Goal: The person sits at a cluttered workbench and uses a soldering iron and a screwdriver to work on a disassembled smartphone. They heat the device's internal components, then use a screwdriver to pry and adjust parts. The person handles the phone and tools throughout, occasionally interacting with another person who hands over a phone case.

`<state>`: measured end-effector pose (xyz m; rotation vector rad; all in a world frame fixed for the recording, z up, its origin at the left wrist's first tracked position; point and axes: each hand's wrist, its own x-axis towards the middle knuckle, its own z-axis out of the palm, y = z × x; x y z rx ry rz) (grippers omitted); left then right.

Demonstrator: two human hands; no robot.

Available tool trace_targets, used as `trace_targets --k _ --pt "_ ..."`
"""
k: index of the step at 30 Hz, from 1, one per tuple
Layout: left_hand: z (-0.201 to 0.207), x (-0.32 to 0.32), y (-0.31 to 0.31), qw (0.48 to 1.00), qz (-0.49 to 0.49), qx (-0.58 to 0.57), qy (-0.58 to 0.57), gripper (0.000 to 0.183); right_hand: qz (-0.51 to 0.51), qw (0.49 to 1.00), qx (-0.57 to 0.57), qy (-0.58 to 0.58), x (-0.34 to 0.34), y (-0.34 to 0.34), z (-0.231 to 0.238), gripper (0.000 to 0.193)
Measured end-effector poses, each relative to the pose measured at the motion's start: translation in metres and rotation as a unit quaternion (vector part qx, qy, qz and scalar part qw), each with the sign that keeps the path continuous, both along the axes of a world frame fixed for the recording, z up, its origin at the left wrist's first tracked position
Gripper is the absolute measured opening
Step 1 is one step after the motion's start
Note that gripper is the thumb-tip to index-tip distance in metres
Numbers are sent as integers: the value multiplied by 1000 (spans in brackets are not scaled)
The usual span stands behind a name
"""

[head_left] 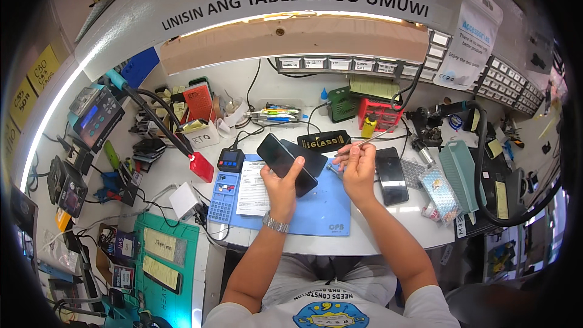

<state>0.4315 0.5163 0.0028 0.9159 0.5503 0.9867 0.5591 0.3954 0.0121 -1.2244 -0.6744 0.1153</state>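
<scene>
My left hand [282, 187] is closed around a black smartphone [283, 157], tilted with its dark glossy face up. Behind it, a second flat dark panel [313, 161] partly shows; whether it is joined to the phone I cannot tell. My right hand [357, 169] is raised just right of the phone, fingers bent round a thin metal tool [378, 136] whose shaft points up and to the right. A small round-ended piece [331, 168] shows by its fingertips. Under both hands lies a blue work mat [322, 222], with a printed paper [251, 193] on its left part.
Another dark phone [392, 176] lies right of my right hand, near a bubble-wrapped packet [439, 191] and a pale green tray [460, 173]. Left stand a small black device [231, 160] and a hose's red end [201, 167]. A black pouch [323, 141] sits behind the mat.
</scene>
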Motion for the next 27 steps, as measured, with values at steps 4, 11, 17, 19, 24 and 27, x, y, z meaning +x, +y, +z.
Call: trace_targets --k 4,11,17,19,24,27 --pt "-6 0 5 1000 12 4 -17 74 102 990 91 38 -31 -6 -7 24" --pt "-10 -1 13 997 31 -37 -65 65 154 985 53 51 -45 -8 -11 25" --pt "-6 -1 8 997 44 -18 -67 50 158 984 35 70 -46 -11 -10 22" --pt "-2 0 4 996 59 0 -65 29 159 984 34 75 -46 -11 -10 22" --pt "-4 0 3 996 61 -15 -62 64 159 983 48 74 -47 -9 -11 22" --pt "-2 -2 2 997 64 -9 -49 67 162 985 41 35 -45 -12 -13 24"
